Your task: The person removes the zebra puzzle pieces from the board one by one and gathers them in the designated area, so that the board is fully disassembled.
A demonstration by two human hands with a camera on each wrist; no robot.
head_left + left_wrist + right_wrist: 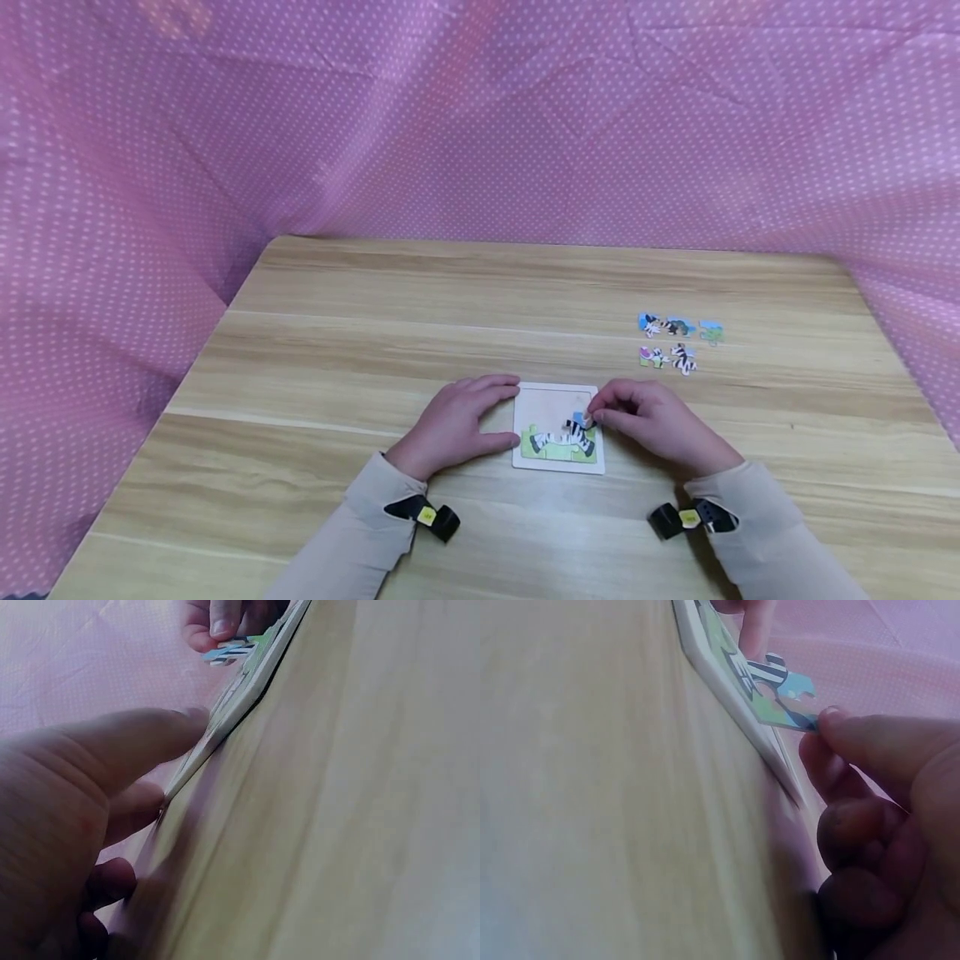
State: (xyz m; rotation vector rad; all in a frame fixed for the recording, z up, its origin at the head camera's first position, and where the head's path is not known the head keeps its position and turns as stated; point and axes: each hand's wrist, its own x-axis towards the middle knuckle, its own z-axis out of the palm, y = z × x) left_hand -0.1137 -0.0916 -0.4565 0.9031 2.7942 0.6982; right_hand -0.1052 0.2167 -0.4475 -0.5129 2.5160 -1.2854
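Note:
A square puzzle tray [552, 397] lies on the table with a pale rim. Joined pieces with zebra legs on green [558, 451] fill its lower part. My right hand [660, 422] pinches a puzzle piece [786, 688] between thumb and index finger at its edge. Blue, with black and white stripes, the piece is tilted over the right side of the tray. My left hand [463, 423] rests at the tray's left side, fingers extended. Its thumb [161, 739] lies at the tray's edge, and another fingertip is near the upper left corner.
Several loose puzzle pieces lie behind the tray to the right, among them a striped one [683, 358] and a blue and green one [711, 332]. The wooden table [360, 333] meets a pink dotted cloth [525, 125] at its back and sides.

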